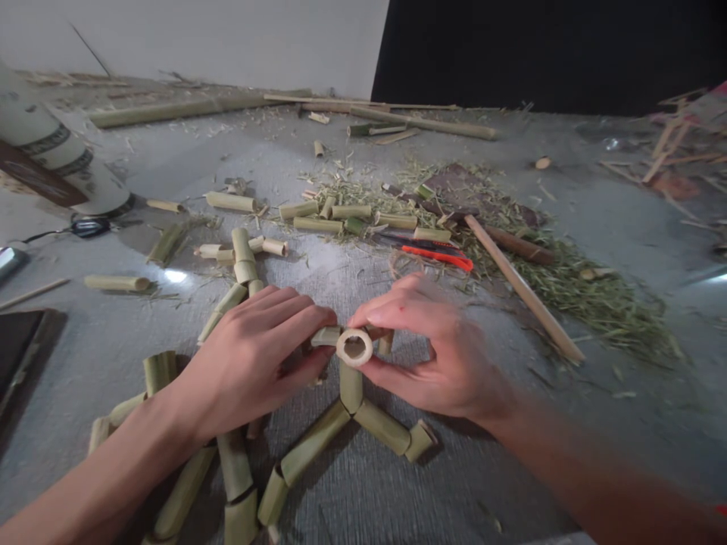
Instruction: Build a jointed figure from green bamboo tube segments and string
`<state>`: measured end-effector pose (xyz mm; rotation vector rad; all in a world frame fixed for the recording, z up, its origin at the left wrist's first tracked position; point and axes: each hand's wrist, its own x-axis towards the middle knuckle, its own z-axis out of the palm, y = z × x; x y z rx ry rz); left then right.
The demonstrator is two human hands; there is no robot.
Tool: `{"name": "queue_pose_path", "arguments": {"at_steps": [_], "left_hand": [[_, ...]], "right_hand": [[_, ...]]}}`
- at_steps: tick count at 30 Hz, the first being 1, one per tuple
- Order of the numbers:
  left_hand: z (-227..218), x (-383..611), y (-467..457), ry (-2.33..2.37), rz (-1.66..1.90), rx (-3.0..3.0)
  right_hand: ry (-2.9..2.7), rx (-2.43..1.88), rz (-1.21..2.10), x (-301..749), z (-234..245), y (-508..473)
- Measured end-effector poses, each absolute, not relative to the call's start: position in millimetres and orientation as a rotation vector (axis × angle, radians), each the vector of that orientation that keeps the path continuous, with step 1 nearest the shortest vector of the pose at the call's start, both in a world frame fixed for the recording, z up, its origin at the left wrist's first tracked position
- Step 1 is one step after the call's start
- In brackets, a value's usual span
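A jointed figure of short bamboo tubes (351,386) hangs or stands between my hands, its two leg chains spreading below. One hollow tube end (342,348) faces me at its top. My left hand (258,352) pinches a short side piece of bamboo (326,337) left of that end. With thumb and fingers, my right hand (435,341) grips the figure on the other side, beside a bent side piece (385,342). More linked bamboo pieces (235,465) lie under and around my left forearm, partly hidden by it. Another linked bamboo figure (244,257) lies just beyond my left hand.
Beyond my hands lie loose bamboo pieces (351,212), a red utility knife (440,257), and a wooden-handled tool (522,288) over green shavings (613,310). A cylindrical container (85,170) stands at left, a dark flat object (26,348) nearer. Long bamboo poles (187,110) lie along the wall.
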<state>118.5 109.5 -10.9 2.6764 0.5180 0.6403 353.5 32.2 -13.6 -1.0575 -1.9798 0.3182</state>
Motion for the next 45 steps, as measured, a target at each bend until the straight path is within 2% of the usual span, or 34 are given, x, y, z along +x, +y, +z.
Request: {"name": "queue_pose_path", "arguments": {"at_steps": [45], "left_hand": [[-11.3, 117.7, 109.9, 0.524, 0.616, 2.700]], "right_hand": [[-1.949, -1.088, 0.334, 355.0, -15.1, 33.2]]}}
